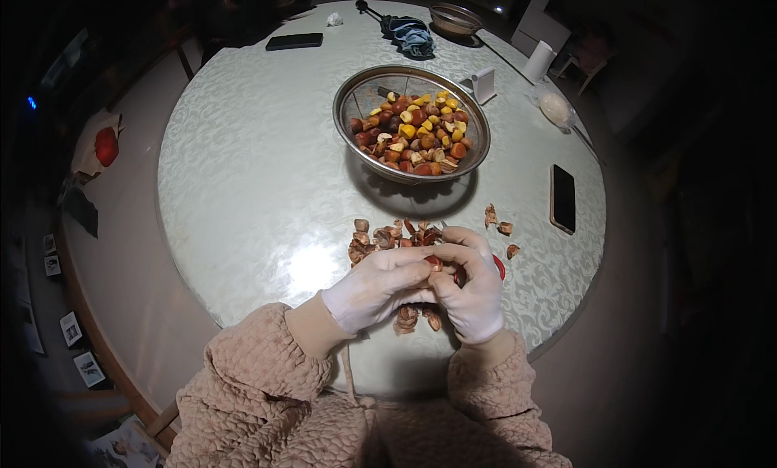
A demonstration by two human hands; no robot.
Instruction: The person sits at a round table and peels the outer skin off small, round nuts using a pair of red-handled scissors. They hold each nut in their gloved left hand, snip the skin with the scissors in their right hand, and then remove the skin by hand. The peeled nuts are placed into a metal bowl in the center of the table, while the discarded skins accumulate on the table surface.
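Note:
A red-brown chestnut (433, 263) is pinched between the fingertips of both white-gloved hands. My left hand (388, 280) has its thumb and fingers closed around one side of it. From the other side, the fingertips of my right hand (470, 280) meet it. A red looped handle (499, 267), apparently of scissors, shows beside my right hand; whether that hand holds it is hidden. Loose chestnut shells (383, 238) lie in a pile just beyond my hands, and more shell pieces (407, 320) are below them. Farther off stands a metal mesh strainer (341, 119) full of chestnuts (419, 128), some showing yellow flesh.
The round table (243, 164) has a pale patterned cover. Smartphones lie at right (563, 199) and far left (294, 41). A white stand (484, 85), a paper roll (539, 61), a plastic bag (555, 108), a folded umbrella (408, 35) and another strainer (455, 20) are farther back.

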